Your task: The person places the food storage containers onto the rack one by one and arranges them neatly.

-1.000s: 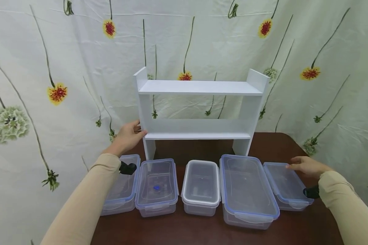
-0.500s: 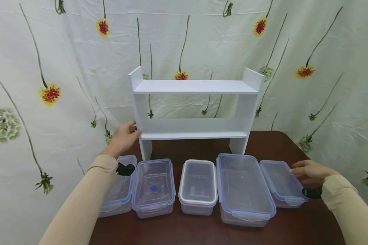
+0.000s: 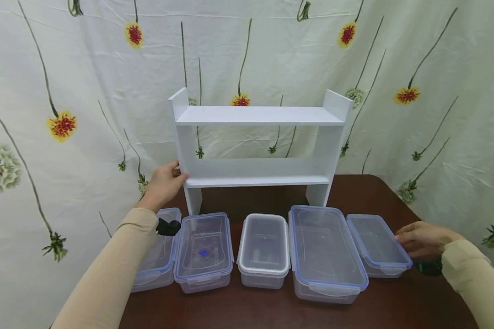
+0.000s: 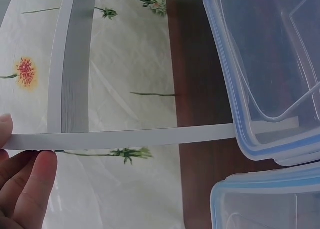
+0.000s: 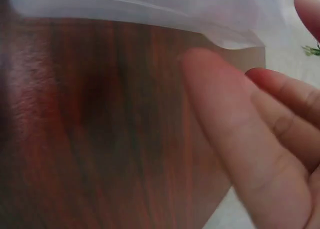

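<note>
The white two-board shelf (image 3: 259, 116) stands on the brown counter (image 3: 271, 310), its left side panel (image 3: 184, 146) pinched by the person's left grip (image 3: 162, 185). The rightmost blue-rimmed container (image 3: 378, 242) sits just left of the nearer right grip (image 3: 426, 240), long axis slanting away leftward; that grip is relaxed, holding nothing, contact uncertain.

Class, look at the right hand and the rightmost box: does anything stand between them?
Nothing visible does. In the head view, the right hand is beside the right edge of the rightmost box, with no other object between. Whether they touch is unclear.
</note>
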Action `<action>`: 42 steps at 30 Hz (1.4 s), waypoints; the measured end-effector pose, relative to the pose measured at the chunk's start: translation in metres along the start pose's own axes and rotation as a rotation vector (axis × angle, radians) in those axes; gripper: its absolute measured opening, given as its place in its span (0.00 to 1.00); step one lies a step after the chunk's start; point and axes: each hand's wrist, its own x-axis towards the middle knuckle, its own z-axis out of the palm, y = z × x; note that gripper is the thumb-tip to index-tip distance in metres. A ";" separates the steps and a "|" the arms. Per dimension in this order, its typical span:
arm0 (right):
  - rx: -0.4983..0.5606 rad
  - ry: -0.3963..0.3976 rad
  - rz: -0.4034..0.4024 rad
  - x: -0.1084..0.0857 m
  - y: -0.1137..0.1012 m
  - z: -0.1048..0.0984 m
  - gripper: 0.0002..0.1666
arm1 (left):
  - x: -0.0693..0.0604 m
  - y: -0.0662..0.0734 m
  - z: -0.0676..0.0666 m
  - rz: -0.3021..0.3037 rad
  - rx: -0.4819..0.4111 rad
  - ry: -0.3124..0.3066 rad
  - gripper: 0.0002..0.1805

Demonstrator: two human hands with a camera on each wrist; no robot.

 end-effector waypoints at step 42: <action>0.238 -0.014 -0.151 0.012 0.008 0.016 0.30 | -0.003 -0.002 -0.021 0.053 0.033 0.078 0.25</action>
